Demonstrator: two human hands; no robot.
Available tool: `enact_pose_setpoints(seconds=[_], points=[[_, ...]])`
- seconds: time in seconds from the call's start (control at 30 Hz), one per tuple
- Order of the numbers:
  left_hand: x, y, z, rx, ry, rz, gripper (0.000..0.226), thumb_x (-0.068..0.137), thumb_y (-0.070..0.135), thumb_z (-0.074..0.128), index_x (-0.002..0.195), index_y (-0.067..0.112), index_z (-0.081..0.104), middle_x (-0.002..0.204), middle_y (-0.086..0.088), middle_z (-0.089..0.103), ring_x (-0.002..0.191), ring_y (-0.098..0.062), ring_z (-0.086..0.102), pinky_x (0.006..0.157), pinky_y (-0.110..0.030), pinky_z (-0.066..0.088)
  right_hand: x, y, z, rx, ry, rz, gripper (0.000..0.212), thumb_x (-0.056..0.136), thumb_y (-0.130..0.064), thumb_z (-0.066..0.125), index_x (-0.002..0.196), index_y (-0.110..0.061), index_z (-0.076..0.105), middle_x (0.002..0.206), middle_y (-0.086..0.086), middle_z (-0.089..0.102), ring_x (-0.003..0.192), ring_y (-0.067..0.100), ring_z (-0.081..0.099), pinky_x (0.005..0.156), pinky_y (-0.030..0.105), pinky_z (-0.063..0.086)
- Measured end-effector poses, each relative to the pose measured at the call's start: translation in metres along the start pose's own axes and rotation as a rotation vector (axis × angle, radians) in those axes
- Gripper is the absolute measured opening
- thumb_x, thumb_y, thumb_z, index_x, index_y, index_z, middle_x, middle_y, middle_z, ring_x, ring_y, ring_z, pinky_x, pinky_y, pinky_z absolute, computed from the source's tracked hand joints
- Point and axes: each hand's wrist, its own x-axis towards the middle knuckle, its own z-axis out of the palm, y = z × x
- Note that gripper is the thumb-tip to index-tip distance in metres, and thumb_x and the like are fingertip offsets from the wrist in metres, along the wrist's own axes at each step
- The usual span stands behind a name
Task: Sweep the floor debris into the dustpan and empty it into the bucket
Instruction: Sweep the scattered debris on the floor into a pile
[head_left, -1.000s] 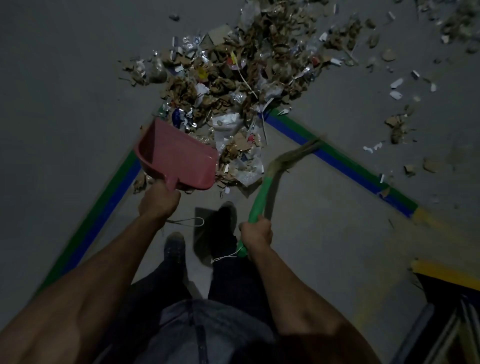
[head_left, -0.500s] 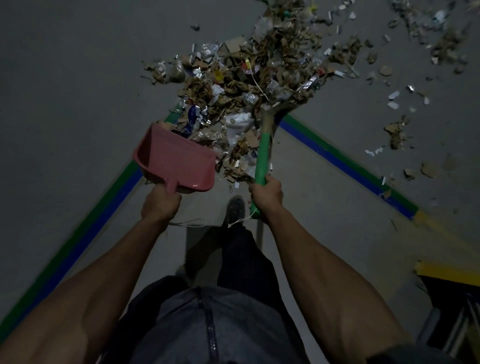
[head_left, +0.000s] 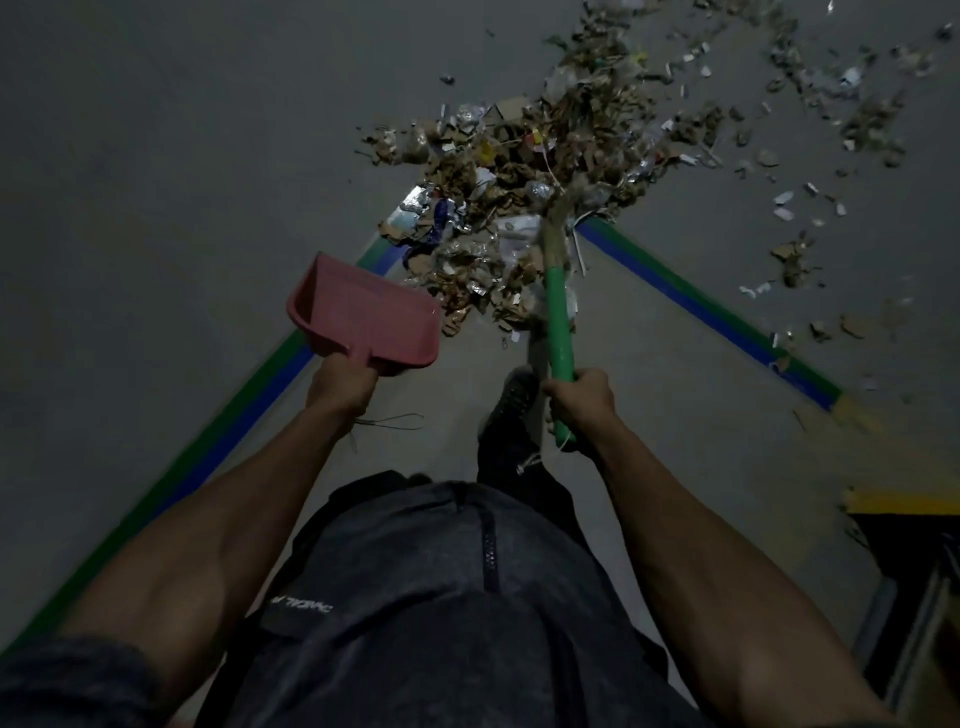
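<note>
Both hands grip tools: the left hand (head_left: 340, 384) curls round the handle of the pink dustpan (head_left: 363, 319), held just ahead of it, while the right hand (head_left: 579, 397) clasps the green broom (head_left: 558, 317), whose bristles reach into the debris pile (head_left: 524, 176) beyond both hands.

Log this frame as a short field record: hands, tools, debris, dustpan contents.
left hand: grips the pink plastic dustpan by its handle
right hand: grips the green-handled straw broom
broom head: in the pile of cardboard scraps and wrappers
dustpan contents: none visible
bucket: not in view
floor marks: blue-green tape lines
</note>
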Motion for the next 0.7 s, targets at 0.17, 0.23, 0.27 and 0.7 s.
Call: enact_pose_setpoints(seconds=[0.17,0.23,0.27,0.7], points=[[-0.018,-0.027,-0.022,-0.048,0.047,-0.040,0.030,0.071,0.043,0.043,0.072,0.014,0.051,0.065,-0.008,0.051,0.054,-0.023,0.048,0.052,-0.026,0.035,-0.027,0.004,0.005,-0.484,-0.047,-0.167,0.034,0.079,-0.020,0.060,0.108,-0.004,0.057,0.098,0.023,0.065,0.085,0.039,0.068,0.077,0.050,0.058],[-0.022,-0.036,-0.027,-0.069,0.060,-0.076,0.029,0.074,0.042,0.042,0.071,0.014,0.049,0.065,-0.008,0.050,0.054,-0.022,0.047,0.052,-0.026,0.034,-0.031,-0.003,0.008,-0.596,-0.093,-0.227,0.032,0.078,-0.019,0.059,0.106,-0.005,0.055,0.095,0.020,0.065,0.082,0.036,0.067,0.071,0.042,0.057],[-0.024,-0.041,-0.028,-0.077,0.070,-0.095,0.029,0.075,0.041,0.043,0.071,0.013,0.050,0.066,-0.008,0.050,0.055,-0.023,0.048,0.053,-0.026,0.034,-0.030,-0.006,0.010,-0.657,-0.118,-0.259,0.030,0.078,-0.018,0.059,0.104,-0.005,0.053,0.094,0.019,0.063,0.081,0.035,0.065,0.067,0.038,0.054],[-0.019,-0.052,-0.021,-0.140,0.251,-0.323,0.046,0.081,0.053,0.036,0.076,0.010,0.054,0.067,-0.011,0.055,0.057,-0.025,0.051,0.059,-0.031,0.037,0.042,-0.037,0.038,-1.185,-0.492,-0.696,0.051,0.087,-0.015,0.057,0.133,-0.009,0.036,0.094,0.019,0.053,0.078,0.033,0.054,0.061,0.033,0.033]])
